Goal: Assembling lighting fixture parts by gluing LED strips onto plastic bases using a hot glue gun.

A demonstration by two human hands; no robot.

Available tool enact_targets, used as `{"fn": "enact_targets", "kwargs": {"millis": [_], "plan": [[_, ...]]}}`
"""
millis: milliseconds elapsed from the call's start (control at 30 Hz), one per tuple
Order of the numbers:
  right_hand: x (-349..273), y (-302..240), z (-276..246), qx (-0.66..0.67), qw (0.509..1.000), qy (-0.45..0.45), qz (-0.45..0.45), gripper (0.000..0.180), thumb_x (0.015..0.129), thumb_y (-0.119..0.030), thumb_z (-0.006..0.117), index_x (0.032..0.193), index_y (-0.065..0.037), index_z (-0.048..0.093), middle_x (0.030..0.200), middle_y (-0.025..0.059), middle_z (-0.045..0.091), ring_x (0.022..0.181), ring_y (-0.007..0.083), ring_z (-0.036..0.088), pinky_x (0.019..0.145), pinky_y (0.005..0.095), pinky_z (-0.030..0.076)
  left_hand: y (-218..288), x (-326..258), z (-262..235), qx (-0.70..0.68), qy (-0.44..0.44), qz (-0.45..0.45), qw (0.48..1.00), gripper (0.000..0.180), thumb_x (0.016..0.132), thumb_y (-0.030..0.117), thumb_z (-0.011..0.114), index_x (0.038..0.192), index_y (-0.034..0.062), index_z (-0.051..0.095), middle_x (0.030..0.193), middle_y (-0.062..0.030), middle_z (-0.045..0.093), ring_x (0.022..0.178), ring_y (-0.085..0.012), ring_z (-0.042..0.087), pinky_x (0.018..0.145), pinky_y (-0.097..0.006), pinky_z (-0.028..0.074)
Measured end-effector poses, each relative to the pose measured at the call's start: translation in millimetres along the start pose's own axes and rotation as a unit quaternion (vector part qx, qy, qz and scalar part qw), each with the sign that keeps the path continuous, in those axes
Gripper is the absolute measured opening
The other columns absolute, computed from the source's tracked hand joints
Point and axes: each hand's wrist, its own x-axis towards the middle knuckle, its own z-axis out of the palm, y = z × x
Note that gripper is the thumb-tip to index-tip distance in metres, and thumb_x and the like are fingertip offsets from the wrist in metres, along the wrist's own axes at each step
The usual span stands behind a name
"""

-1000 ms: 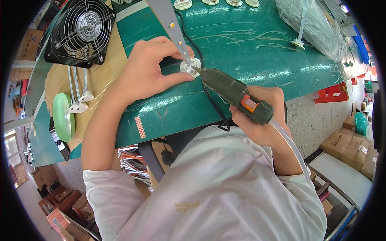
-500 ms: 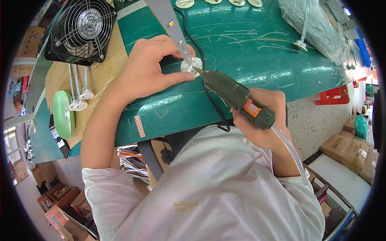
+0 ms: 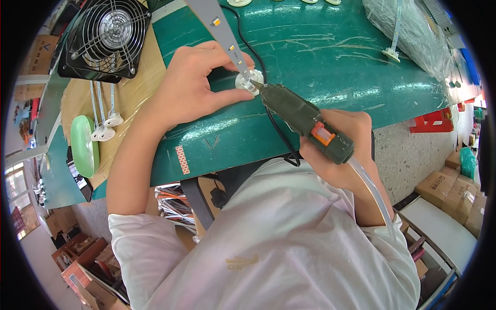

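At 9 o'clock there's a pale green oval plastic dish, and just right of it three white disc-and-strip pieces that look done to me. Black metal-grilled fan at 10. Left hand at 11, thumb and fingers clamped on a white round plastic disc at 12; a long pale LED strip stands in it, so I'd guess only gluing is left. A black cable runs beside the disc, kinda in the way of the dark green glue gun at 2, nozzle right at the disc. Right hand at 3, fingers wrapped around the gun. Clear plastic bag further out at 2.
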Motion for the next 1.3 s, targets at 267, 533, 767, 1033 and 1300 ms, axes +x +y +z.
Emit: {"fn": "enact_targets", "kwargs": {"millis": [267, 533, 767, 1033, 1300], "plan": [[3.3, -1.7, 0.4, -0.006, 1.000, 0.003, -0.021, 0.018, 0.066, -0.004, 0.071, 0.065, 0.001, 0.054, 0.057, 0.0111, 0.052, 0.047, 0.0237, 0.048, 0.048, 0.0344, 0.037, 0.7, 0.9, -0.6, 0.000, -0.001, -0.011, 1.000, 0.041, 0.068, 0.009, 0.086, 0.107, 0.0055, 0.074, 0.098, -0.0053, 0.072, 0.092, -0.0202, 0.066, 0.084, -0.033, 0.053], [2.1, -3.0, 0.3, -0.015, 1.000, 0.002, -0.023, 0.022, 0.066, -0.005, 0.071, 0.062, 0.000, 0.050, 0.056, 0.0114, 0.050, 0.047, 0.0257, 0.047, 0.047, 0.0359, 0.035, 3.4, 0.3, -1.4, -0.004, -0.007, -0.036, 0.999, 0.041, 0.068, 0.009, 0.086, 0.107, 0.0056, 0.074, 0.098, -0.0052, 0.072, 0.092, -0.0203, 0.066, 0.085, -0.034, 0.053], [-1.4, -4.5, 2.2, 0.002, 1.000, 0.014, 0.000, 0.016, 0.069, -0.004, 0.070, 0.066, 0.002, 0.055, 0.057, 0.0108, 0.053, 0.047, 0.0231, 0.048, 0.047, 0.0336, 0.037, -1.6, -0.5, 0.1, 0.004, 0.006, 0.005, 1.000, 0.040, 0.069, 0.010, 0.087, 0.106, 0.0065, 0.074, 0.097, -0.0047, 0.072, 0.091, -0.0197, 0.066, 0.083, -0.033, 0.053], [-2.9, -4.3, 2.3, -0.015, 1.000, 0.017, -0.002, 0.015, 0.069, -0.004, 0.070, 0.067, 0.001, 0.056, 0.057, 0.0102, 0.052, 0.046, 0.0229, 0.047, 0.047, 0.0339, 0.036, 0.3, 0.3, -0.8, 0.023, 0.006, 0.009, 1.000, 0.040, 0.069, 0.012, 0.088, 0.106, 0.0075, 0.074, 0.096, -0.0043, 0.072, 0.090, -0.0192, 0.066, 0.082, -0.033, 0.053], [-2.2, -3.9, 1.4, -0.008, 1.000, 0.010, -0.012, 0.018, 0.066, -0.004, 0.070, 0.064, 0.001, 0.052, 0.057, 0.0109, 0.051, 0.046, 0.0245, 0.046, 0.047, 0.0348, 0.036, 0.0, 0.4, 0.0, 0.024, 0.007, 0.008, 1.000, 0.039, 0.069, 0.012, 0.088, 0.106, 0.0073, 0.074, 0.096, -0.0044, 0.071, 0.090, -0.0193, 0.066, 0.082, -0.033, 0.053]]}}
